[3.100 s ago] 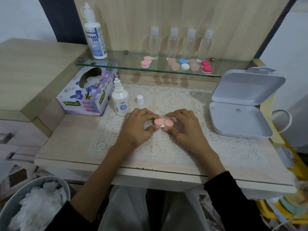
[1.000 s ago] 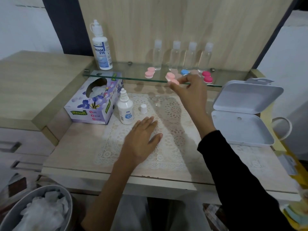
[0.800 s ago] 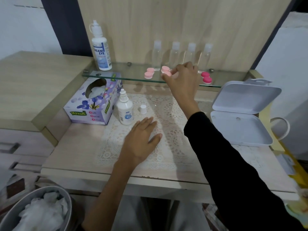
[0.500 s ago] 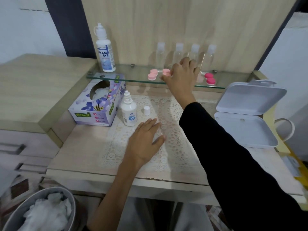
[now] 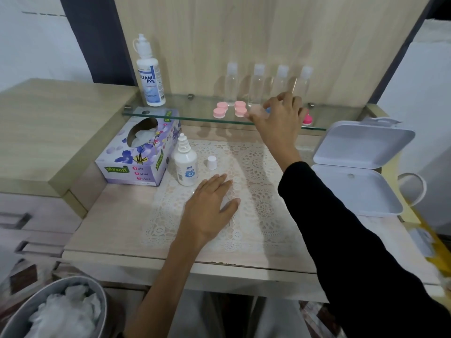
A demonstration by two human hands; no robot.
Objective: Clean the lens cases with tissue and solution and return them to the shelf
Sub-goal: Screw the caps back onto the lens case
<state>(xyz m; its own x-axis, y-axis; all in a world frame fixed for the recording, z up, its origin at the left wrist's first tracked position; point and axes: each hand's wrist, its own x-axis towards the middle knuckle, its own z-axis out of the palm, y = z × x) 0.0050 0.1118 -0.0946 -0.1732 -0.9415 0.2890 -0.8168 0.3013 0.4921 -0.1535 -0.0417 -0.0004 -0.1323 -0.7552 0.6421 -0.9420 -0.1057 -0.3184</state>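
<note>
On the glass shelf (image 5: 190, 112) two light pink lens cases (image 5: 220, 110) (image 5: 240, 109) lie side by side. Just right of them, my right hand (image 5: 278, 118) reaches over the shelf, with thumb and fingers curled round a pale beige lens case (image 5: 256, 110). A bit of a blue case (image 5: 268, 109) shows under the fingers, and a magenta case (image 5: 308, 120) peeks out beyond the hand. My left hand (image 5: 210, 206) lies flat, fingers straight, on the lace mat (image 5: 258, 191). The small solution bottle (image 5: 185, 164) stands uncapped next to its white cap (image 5: 211, 162), beside the tissue box (image 5: 136, 152).
A large solution bottle (image 5: 149, 74) and several clear bottles (image 5: 257, 84) stand at the shelf's back. An open white plastic box (image 5: 353, 172) sits at the table's right. A grey bin (image 5: 56, 311) with used tissue stands at lower left, below the table edge.
My right hand carried the pink case from the mat up to the shelf, set it beside the other pink one, then shifted right onto the pale case. My left hand stayed flat.
</note>
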